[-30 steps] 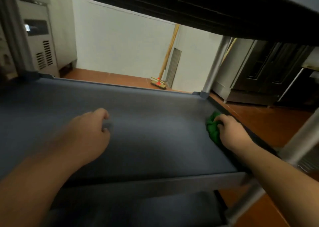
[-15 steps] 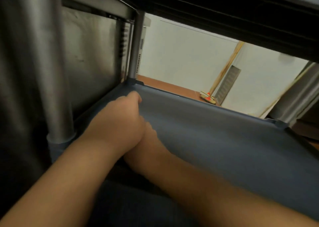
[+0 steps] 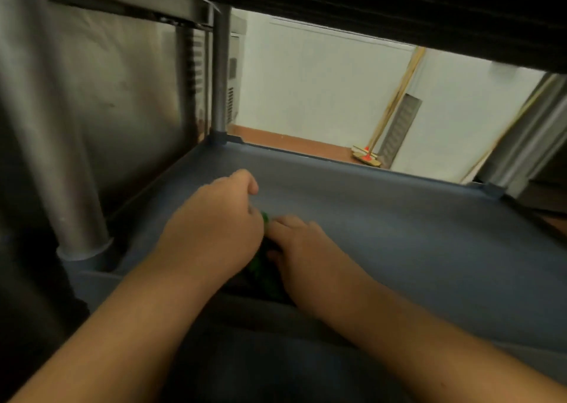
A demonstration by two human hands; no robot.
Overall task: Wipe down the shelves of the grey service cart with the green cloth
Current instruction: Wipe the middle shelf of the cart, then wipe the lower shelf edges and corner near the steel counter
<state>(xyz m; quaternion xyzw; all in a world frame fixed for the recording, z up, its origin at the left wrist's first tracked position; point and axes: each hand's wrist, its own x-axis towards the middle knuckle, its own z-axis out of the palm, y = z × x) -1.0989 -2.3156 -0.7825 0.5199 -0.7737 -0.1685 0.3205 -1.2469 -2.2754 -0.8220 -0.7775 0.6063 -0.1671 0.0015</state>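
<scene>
Wiping of the middle shelf [image 3: 383, 218] of the grey service cart is judged to be the step in hand, near its front left corner; at the left, a steel post [image 3: 66, 169] is seen just beside that corner; the left hand [image 3: 214, 227] is curled, knuckles up, though what it holds cannot be told; the green cloth [image 3: 260, 264] is bunched between both hands, mostly hidden, so its long axis cannot be told; the right hand [image 3: 303, 249] is laid over it, fingers bent, apparently gripping it; next, a firm regrip and a stroke rightward across the bare shelf would be called for.
</scene>
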